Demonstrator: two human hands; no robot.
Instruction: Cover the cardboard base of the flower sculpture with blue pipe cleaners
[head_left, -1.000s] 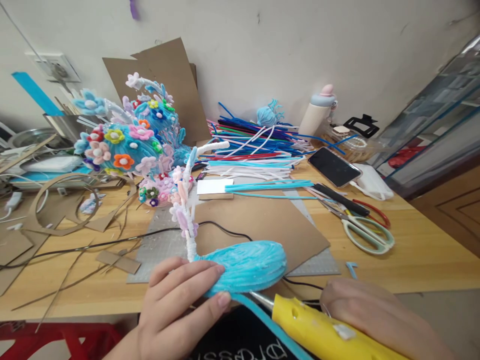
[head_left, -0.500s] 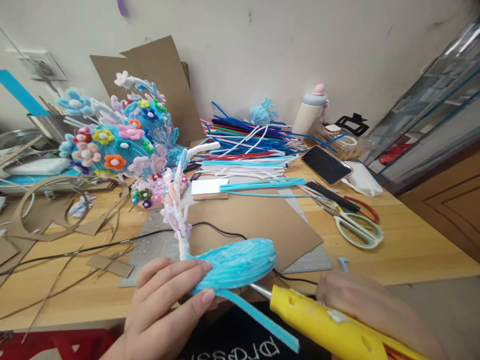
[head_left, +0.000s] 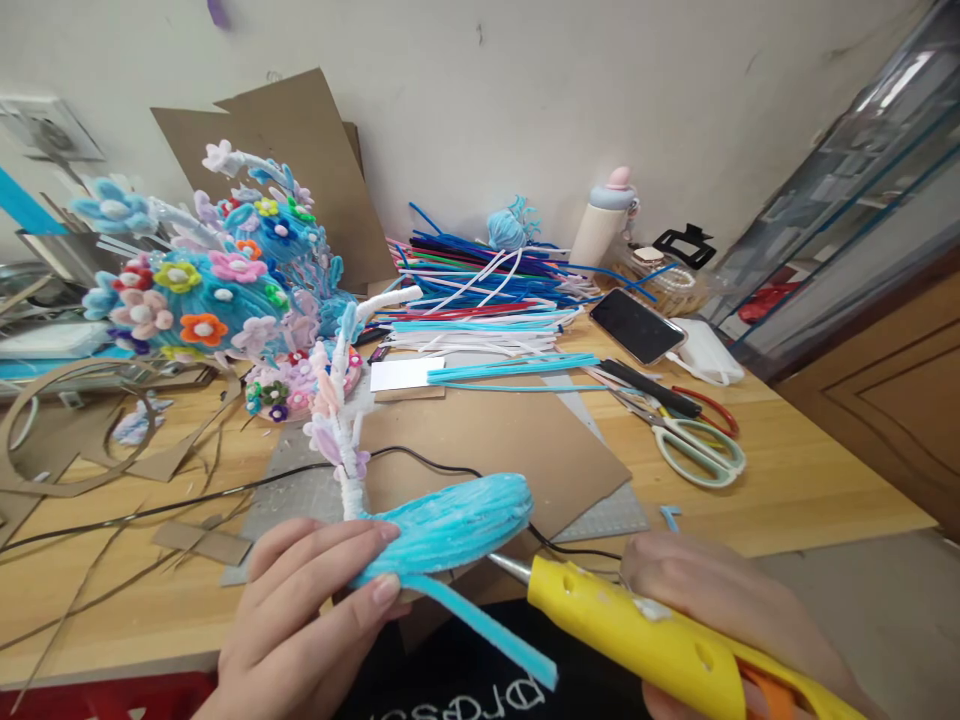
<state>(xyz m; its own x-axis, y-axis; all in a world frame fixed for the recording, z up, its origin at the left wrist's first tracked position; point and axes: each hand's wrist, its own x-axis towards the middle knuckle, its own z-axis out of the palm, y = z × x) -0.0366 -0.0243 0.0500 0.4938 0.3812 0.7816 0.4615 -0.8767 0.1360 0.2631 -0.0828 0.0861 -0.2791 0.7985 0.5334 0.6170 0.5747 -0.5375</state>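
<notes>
My left hand (head_left: pixel 307 610) is closed on the near end of a blue pipe-cleaner-covered oval piece (head_left: pixel 457 520). From its left end rises a white wrapped stem (head_left: pixel 349 480) with pink, purple and blue petals. A loose blue strip (head_left: pixel 487 630) hangs from under my left thumb toward the lower right. My right hand (head_left: pixel 727 610) is wrapped round a yellow glue gun (head_left: pixel 630 630), whose metal tip points at the lower edge of the oval piece. Whether the tip touches it, I cannot tell.
Flower-covered blue models (head_left: pixel 225 290) stand at the left back. Behind lies a pile of pipe cleaners (head_left: pixel 480 290). Scissors (head_left: pixel 697 450), a phone (head_left: pixel 637 325) and a bottle (head_left: pixel 602 225) are at the right. A black cord (head_left: pixel 285 473) crosses the cardboard (head_left: pixel 510 430).
The whole view has shifted, so the tabletop things appear slightly further left. Both hands keep their holds, and the glue gun's tip stays by the lower edge of the blue piece.
</notes>
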